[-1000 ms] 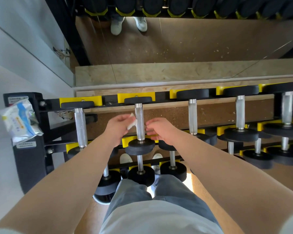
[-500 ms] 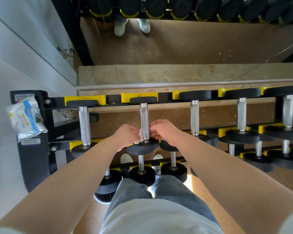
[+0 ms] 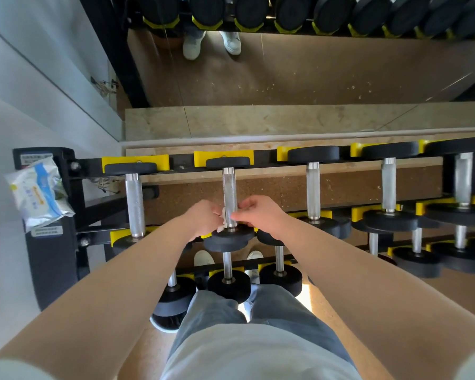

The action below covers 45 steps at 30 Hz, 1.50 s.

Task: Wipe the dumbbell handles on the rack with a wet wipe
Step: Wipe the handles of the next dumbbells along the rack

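my left hand (image 3: 203, 218) clenches the wet wipe (image 3: 223, 216) against the near end of the dumbbell handle (image 3: 229, 190). my right hand (image 3: 259, 215) pinches that handle from its other side. the wipes packet (image 3: 37, 193) sits well left of the handle, on the rack (image 3: 50, 270) end post.

I count five top-tier dumbbells (image 3: 134, 198), one wet wipe (image 3: 223, 215), one wipe packet (image 3: 37, 191), and two hands: left hand (image 3: 203, 218), right hand (image 3: 258, 215).
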### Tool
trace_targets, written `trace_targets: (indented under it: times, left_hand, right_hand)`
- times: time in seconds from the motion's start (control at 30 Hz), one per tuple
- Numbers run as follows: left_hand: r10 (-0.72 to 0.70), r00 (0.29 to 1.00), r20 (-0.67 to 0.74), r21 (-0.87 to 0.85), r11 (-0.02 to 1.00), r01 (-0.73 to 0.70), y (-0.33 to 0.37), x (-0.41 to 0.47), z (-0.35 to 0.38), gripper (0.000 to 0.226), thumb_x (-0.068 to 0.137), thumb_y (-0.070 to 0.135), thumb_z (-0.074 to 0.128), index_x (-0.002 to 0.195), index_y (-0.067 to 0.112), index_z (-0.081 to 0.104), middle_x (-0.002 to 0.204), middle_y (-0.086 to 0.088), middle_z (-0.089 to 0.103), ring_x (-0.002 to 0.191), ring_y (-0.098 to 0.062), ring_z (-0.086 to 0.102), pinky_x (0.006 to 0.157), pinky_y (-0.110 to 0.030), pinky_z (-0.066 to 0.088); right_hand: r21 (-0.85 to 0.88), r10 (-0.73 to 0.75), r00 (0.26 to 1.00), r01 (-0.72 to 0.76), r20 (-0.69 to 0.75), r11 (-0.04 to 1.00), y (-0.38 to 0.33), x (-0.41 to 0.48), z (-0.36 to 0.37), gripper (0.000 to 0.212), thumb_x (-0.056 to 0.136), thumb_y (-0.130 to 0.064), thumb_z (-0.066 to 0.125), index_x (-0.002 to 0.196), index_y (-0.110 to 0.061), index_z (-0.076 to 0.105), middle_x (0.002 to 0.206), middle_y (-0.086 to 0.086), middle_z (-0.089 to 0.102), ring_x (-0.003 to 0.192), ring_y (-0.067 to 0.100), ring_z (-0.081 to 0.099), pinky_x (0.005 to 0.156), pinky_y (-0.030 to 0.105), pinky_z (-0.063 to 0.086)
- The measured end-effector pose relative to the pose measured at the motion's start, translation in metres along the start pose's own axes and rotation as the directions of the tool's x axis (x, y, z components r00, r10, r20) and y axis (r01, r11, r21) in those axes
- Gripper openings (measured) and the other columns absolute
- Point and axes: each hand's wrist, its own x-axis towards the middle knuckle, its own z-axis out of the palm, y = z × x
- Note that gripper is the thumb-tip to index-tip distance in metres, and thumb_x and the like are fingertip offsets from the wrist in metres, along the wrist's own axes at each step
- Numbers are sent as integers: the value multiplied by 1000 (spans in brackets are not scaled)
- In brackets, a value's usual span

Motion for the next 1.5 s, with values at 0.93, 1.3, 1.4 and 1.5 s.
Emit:
trace_targets:
  times: [0.93, 1.3, 1.4, 1.5]
  left_hand:
    - [69, 991, 116, -632, 775, 20, 8, 35, -10, 28, 100, -9, 46, 113, 4, 67, 117, -11, 75, 97, -15, 69, 87, -28, 60]
    - [16, 997, -77, -823, 564, -73, 32, 35, -29, 33, 97, -18, 38, 94, 5, 61, 95, -9, 69, 81, -11, 67, 63, -16, 56]
    - [56, 998, -7, -643, 765, -47, 24, 28, -25, 33, 94, -17, 43, 92, 6, 67, 97, -4, 71, 88, -13, 65, 79, -24, 59]
    - [2, 1000, 26, -35, 999, -1, 3, 25, -8, 17, 89, -3, 52, 86, -4, 68, 86, -16, 67, 82, -25, 56, 78, -35, 50]
  right_hand:
    - [236, 94, 993, -107, 65, 966, 10, 0, -17, 14, 96, -8, 67, 103, -20, 66, 95, 9, 67, 87, 19, 69, 85, 30, 61]
    - [231, 104, 991, -121, 85, 965, 9, -2, -18, 14, 98, -12, 66, 97, -25, 64, 106, 9, 71, 100, 19, 71, 85, 30, 59]
    - [241, 101, 992, -117, 79, 963, 9, -4, -18, 13, 98, -11, 64, 98, -25, 64, 106, 9, 70, 105, 24, 71, 90, 33, 60]
    - [244, 114, 992, -124, 54, 962, 9, -5, -15, 14, 98, -10, 63, 97, -24, 64, 110, 13, 70, 106, 23, 70, 92, 34, 59]
